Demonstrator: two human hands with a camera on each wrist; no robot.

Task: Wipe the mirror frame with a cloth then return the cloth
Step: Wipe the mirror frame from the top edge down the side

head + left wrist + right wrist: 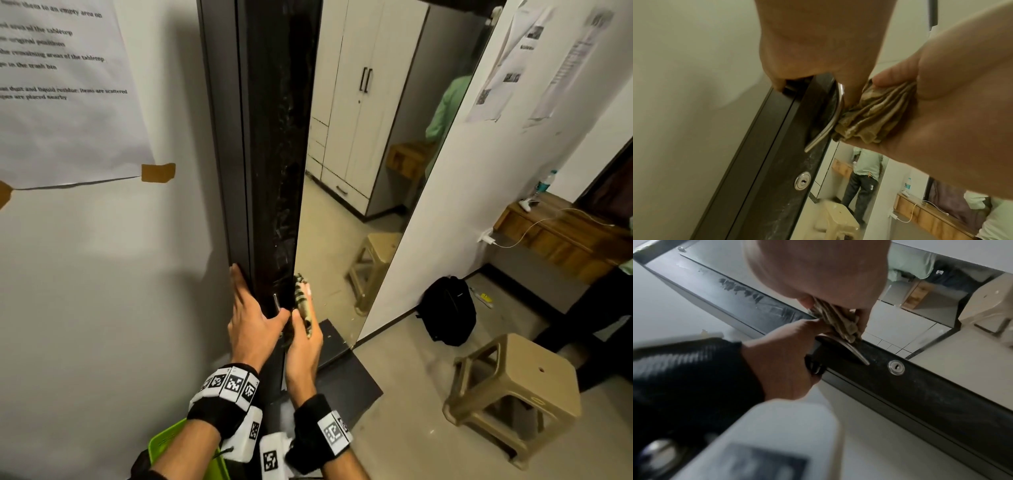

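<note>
Head view, looking down a tall mirror set in a dark frame [270,171] that stands against a pale wall. The frame's front face is dusty, with smeared streaks running along it above the hands. Low on the frame, the left hand [255,315] steadies the outer edge: its fingers lie along the side next to the wall and its thumb reaches across the front face toward a curved metal handle [276,303]. The right hand [303,342] is closed around a bunched, striped brown cloth [303,301], pressing it against the inner edge of the frame, right where dark frame meets mirror glass.

The left wrist view shows the cloth [877,112] folded into pleats, pinched between thumb and fingers and touching the handle [830,120]. Below the handle sits a round keyhole lock [802,180], with more dust on the frame around it.

The step in hand appears to be the wiping itself, partway done along this side strip; the cloth has not yet been returned. The next move likely calls for drawing the cloth along the frame past the handle and lock, keeping it flat against the dark strip and off the glass, while the left hand holds the frame steady. Working around the raised handle may need a fresh grip on the cloth.
</note>
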